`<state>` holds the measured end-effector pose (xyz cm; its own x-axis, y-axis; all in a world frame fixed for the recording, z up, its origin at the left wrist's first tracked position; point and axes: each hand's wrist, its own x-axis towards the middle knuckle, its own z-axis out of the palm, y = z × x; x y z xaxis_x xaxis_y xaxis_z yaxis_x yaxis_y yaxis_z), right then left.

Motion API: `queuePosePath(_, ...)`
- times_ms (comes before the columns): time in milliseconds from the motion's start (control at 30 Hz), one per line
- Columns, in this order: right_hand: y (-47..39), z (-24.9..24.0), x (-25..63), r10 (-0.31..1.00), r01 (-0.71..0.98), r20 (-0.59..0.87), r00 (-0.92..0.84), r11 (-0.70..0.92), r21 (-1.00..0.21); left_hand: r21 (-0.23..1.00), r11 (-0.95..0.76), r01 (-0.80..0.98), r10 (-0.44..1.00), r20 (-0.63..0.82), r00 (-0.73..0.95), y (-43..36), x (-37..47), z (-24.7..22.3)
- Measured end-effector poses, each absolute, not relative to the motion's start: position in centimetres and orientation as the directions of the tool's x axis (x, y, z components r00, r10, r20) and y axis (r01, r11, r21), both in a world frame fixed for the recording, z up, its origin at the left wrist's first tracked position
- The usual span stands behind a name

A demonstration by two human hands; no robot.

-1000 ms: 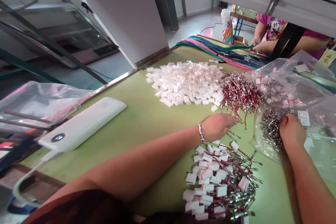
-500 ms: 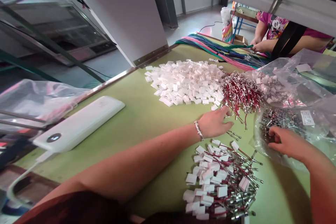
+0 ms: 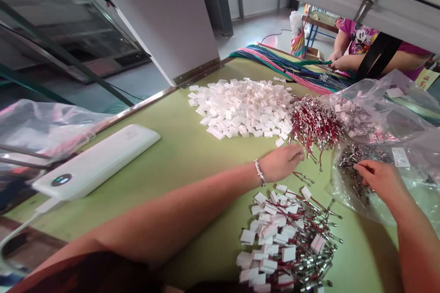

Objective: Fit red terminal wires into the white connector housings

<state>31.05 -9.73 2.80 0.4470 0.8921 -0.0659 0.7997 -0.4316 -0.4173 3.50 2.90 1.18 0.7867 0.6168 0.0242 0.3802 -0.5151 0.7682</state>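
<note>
My left hand (image 3: 282, 162), with a silver bracelet at the wrist, is closed in a pinch just below the pile of short red wires with metal ends (image 3: 314, 121); what it pinches is too small to make out. On the right, my right hand (image 3: 380, 177) has thumb and forefinger together over a clear bag of small dark metal parts (image 3: 354, 178); any part between them cannot be told. White connector pieces (image 3: 244, 105) lie heaped behind my left hand. Nearer me lies a pile of red wires with white housings and metal ends (image 3: 288, 242). A few loose wires (image 3: 304, 177) lie between the piles.
A white power bank (image 3: 99, 160) with a cable lies at the left. Bundled coloured cables (image 3: 285, 66) cross the back of the table, where a person in a purple shirt (image 3: 360, 39) handles them. Another clear bag (image 3: 364, 119) of white pieces sits at the back right.
The spread fingers of my left hand have come together. My right hand's fingers have lifted slightly from the metal parts and straightened into a pinch.
</note>
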Motion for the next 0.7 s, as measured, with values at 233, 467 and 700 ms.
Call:
queuePosePath(233,-9.0,3.6,23.2,0.966,0.542,-0.016,0.256,-0.157,-0.826,0.864,-0.409,0.294,0.623,0.029,0.782,2.4,3.9,1.1)
queuePosePath(467,-8.6,1.3,19.3,0.974,0.319,-0.020,0.224,-0.092,-0.943,0.909,-0.361,0.208,0.582,0.046,0.812,1.8,4.0,0.3)
queuePosePath(700,-8.6,1.5,19.6,0.979,0.267,-0.142,0.144,-0.177,-0.947,0.774,-0.612,0.163,0.493,0.213,0.843,1.7,3.7,0.8)
